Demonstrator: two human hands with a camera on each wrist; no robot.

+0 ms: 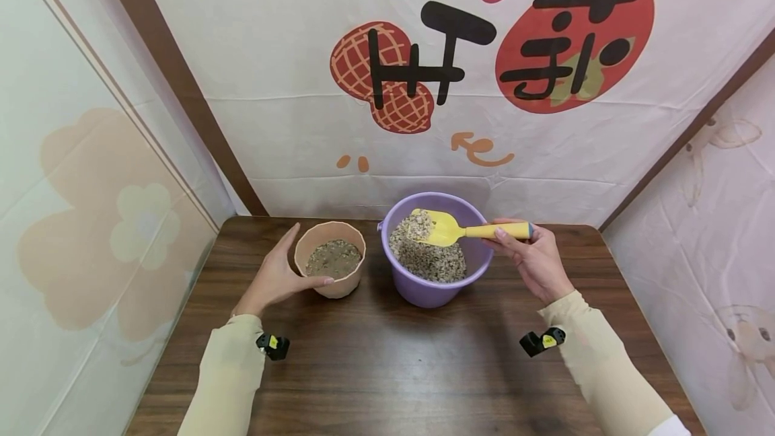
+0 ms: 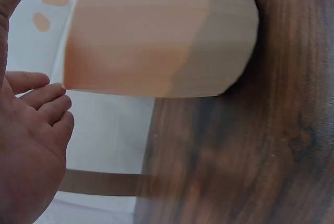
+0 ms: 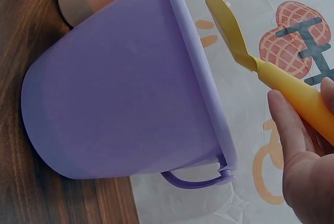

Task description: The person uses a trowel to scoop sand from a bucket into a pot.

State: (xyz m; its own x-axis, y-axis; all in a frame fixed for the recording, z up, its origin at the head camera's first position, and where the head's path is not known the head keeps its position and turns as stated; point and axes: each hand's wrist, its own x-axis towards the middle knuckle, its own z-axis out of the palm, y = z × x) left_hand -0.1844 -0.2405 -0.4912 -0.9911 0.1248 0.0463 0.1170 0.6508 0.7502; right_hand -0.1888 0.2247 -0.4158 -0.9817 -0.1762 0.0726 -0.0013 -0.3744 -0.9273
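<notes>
A peach-coloured plant pot (image 1: 339,286) with greyish-brown soil (image 1: 333,258) in it stands on the table. My left hand (image 1: 280,274) spreads around its left side, thumb along the near rim and fingers extended beside it, as the left wrist view (image 2: 34,125) also shows. In my right hand (image 1: 535,258) is the handle of a yellow hand trowel (image 1: 445,229), gripped between thumb and fingers. Its blade carries a heap of grainy soil mix (image 1: 419,226) above a purple bucket (image 1: 424,293). More of the same loose mix (image 1: 432,261) lies inside the bucket.
The brown wooden table (image 1: 387,369) meets a printed white cloth backdrop (image 1: 290,120) behind the pot and bucket. Cloth panels also hang at left and right. The bucket's purple handle (image 3: 195,183) hangs down at its side.
</notes>
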